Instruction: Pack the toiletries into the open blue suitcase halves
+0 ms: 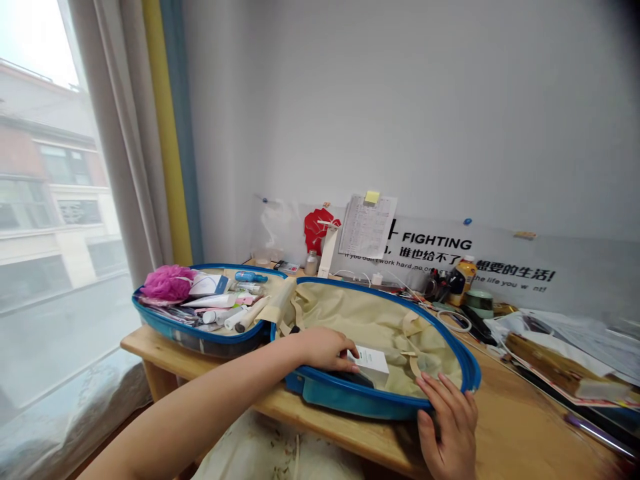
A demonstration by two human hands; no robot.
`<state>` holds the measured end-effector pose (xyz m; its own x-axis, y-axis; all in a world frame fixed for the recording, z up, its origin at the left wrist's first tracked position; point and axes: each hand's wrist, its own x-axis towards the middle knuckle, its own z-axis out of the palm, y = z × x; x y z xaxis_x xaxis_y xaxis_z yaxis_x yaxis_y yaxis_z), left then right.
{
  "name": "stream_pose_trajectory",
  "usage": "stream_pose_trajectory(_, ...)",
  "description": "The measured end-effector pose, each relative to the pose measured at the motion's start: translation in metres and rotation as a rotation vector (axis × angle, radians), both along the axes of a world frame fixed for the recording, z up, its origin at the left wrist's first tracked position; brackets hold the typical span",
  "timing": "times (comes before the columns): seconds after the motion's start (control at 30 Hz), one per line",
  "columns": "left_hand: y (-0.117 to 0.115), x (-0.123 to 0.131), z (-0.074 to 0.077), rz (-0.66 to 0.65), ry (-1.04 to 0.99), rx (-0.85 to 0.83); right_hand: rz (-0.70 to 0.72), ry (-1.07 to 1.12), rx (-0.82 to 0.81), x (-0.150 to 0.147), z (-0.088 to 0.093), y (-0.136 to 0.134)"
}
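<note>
A blue suitcase (465, 363) lies open on a wooden table (525, 427). Its right half has a beige lining (365, 320) with straps. My left hand (327, 349) reaches into that half, fingers curled around a small white box (373, 363) that rests near the front rim. My right hand (450, 427) lies on the suitcase's front right rim, fingers stretched out and holding nothing. The left half (165, 320) is packed with toiletries: white tubes (225, 310), a small blue bottle (250, 276) and a pink bath sponge (167, 281).
Along the wall stand a white lamp (329, 250), a small bottle (311, 263), an orange-capped bottle (463, 275) and a green jar (480, 301). Papers and a book (560, 363) cover the table's right side. A window with curtains (145, 133) is at left.
</note>
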<state>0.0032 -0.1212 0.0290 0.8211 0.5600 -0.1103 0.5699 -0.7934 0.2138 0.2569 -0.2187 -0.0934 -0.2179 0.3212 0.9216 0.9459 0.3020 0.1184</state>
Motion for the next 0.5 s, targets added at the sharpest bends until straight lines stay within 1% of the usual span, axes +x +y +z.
stream_pose_trajectory(0.07, -0.001, -0.001, -0.001, 0.027, 0.014, 0.021, 0.002, -0.007, 0.003, 0.000, 0.001, 0.000)
stream_pose_trajectory(0.13, -0.003, -0.003, -0.003, 0.090, 0.042, 0.059, 0.006, -0.015, 0.011, 0.000, 0.001, 0.000)
stream_pose_trajectory(0.27, -0.004, -0.008, -0.004, 0.302, 0.103, 0.147, 0.009, -0.016, 0.024, -0.001, 0.002, 0.000)
stream_pose_trajectory(0.37, -0.005, -0.010, -0.003, 0.440, 0.136, 0.164, 0.013, -0.016, 0.018, -0.002, 0.001, 0.000)
stream_pose_trajectory(0.43, -0.006, -0.010, -0.001, 0.485, 0.153, 0.152, 0.015, -0.016, 0.019, -0.002, 0.001, -0.001)
stream_pose_trajectory(0.5, -0.008, -0.011, 0.001, 0.488, 0.160, 0.135, 0.013, -0.016, 0.023, -0.002, 0.001, -0.001)
